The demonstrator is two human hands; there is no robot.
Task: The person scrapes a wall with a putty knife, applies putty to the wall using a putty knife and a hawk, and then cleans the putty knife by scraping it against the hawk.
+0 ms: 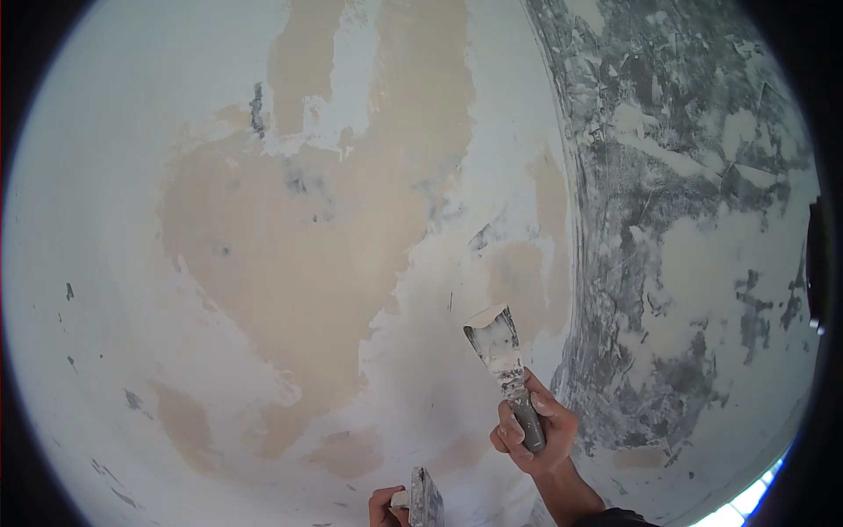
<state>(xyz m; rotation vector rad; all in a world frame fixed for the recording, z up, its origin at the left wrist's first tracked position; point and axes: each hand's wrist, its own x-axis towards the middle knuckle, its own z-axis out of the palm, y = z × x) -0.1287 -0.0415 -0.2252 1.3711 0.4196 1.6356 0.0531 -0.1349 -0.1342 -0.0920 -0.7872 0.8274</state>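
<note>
My right hand (540, 430) is wrapped round the grey handle of a putty knife (499, 347), its wide blade pointing up. Pale paste lies along the blade's top edge and smears its face. Low in the view, my left hand (386, 508) grips the handle of a flat plastering tool (425, 499), seen nearly edge-on and cut off by the bottom of the frame. Behind both tools is a wall (281, 255) with white and beige patches; whether the putty knife touches it I cannot tell.
To the right, past a curved vertical edge, a grey surface (615, 263) carries streaks of white filler. A dark object (817, 263) shows at the far right edge. Bright light (746, 496) comes in at the lower right. Small grey marks dot the wall's left side.
</note>
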